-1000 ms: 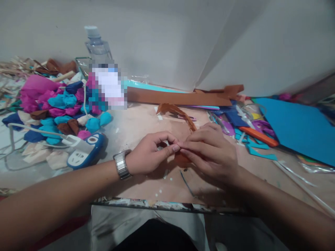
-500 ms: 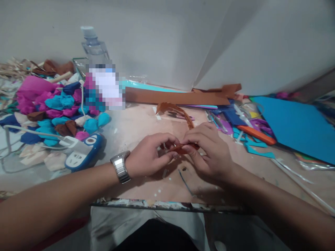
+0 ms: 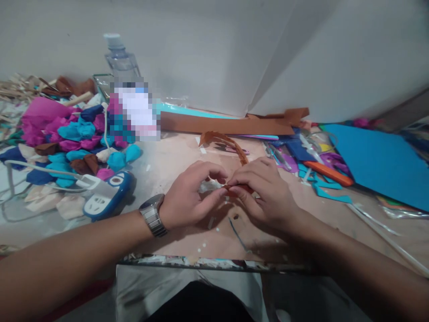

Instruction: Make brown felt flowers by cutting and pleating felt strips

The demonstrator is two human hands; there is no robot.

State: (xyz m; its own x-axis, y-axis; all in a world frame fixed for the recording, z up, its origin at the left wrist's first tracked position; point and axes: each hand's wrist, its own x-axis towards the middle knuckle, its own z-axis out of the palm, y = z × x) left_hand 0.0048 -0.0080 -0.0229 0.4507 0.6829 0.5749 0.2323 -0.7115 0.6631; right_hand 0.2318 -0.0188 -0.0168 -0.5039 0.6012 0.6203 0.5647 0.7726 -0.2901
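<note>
Brown, thin crinkled material (image 3: 247,187) lies between the fingers of the right hand (image 3: 276,197), gripped between thumb and forefinger above the bench (image 3: 167,156). The left hand (image 3: 184,197) has its thumb tip at the near end of the material and its forefinger curved above; whether these fingers grip it cannot be told. The opposed placement appears to steady a small, soft piece from both sides. A curled brown length (image 3: 214,136) arches beyond the right hand; any join to the held piece is hidden. Scissors (image 3: 231,148) lie beside that curl, apparently within easy reach. Coloured bundles (image 3: 80,129) are heaped to the left, seemingly grouped away from the working area. An orange-handled tool (image 3: 330,173) lies to the right, beside a blue sheet (image 3: 378,161).
</note>
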